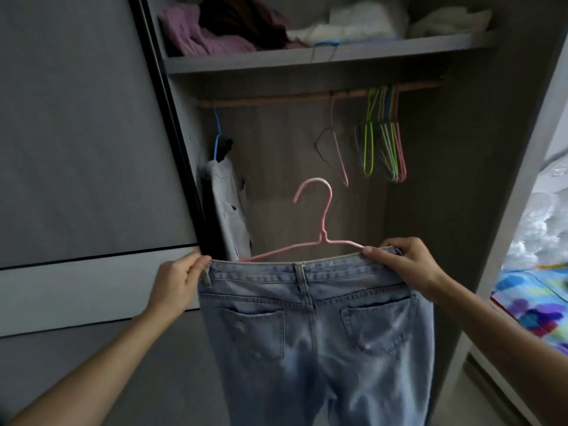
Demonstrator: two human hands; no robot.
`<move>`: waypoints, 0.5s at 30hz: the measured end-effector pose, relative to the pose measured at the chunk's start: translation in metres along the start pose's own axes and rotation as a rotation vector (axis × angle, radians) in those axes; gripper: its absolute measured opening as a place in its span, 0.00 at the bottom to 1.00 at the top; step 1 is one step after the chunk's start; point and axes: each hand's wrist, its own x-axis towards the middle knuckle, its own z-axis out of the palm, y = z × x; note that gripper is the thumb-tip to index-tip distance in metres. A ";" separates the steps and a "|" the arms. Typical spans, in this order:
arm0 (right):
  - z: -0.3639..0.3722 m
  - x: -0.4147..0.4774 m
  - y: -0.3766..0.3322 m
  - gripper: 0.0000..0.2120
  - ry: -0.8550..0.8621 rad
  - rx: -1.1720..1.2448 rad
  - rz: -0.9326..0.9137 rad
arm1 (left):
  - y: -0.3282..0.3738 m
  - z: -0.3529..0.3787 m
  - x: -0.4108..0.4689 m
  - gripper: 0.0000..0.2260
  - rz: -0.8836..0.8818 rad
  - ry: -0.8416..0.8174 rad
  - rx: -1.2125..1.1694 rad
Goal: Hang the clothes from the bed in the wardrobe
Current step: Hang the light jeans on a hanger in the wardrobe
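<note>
While left hand (175, 281) and right hand (405, 265) pinch the jeans (319, 333) at the waistband ends, pink hanger (319, 216) sits in it, hook up. Rail (307, 96) lies at 12 o'clock from the hands, running 9-to-3 like the waistband; right hand looks nearer.

Left hand (175, 282); right hand (406, 265) — pinch grips

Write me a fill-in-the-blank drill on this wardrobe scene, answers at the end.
The left hand and the right hand grip the jeans by the ____.
The hanger held with the jeans is ____ in colour.
The pale garment at the rail's left end hangs on a ____ wire hanger.
The folded clothes lie on the shelf ____ the rail.
Missing words: waistband; pink; blue; above.
</note>
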 end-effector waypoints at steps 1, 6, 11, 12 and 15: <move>0.000 -0.001 -0.002 0.21 -0.008 -0.005 0.011 | 0.004 0.005 -0.002 0.15 -0.030 -0.023 -0.019; 0.000 -0.006 -0.006 0.22 0.033 0.038 0.083 | 0.026 0.032 -0.009 0.16 -0.041 -0.066 -0.036; -0.010 -0.017 -0.013 0.22 -0.036 -0.015 0.122 | 0.043 0.036 -0.015 0.12 0.057 -0.134 -0.141; -0.012 -0.019 -0.015 0.19 -0.050 -0.036 0.110 | 0.045 0.036 -0.012 0.11 0.057 -0.140 -0.174; -0.018 -0.028 -0.022 0.18 -0.028 -0.066 0.067 | 0.047 0.028 -0.003 0.07 -0.072 -0.156 -0.368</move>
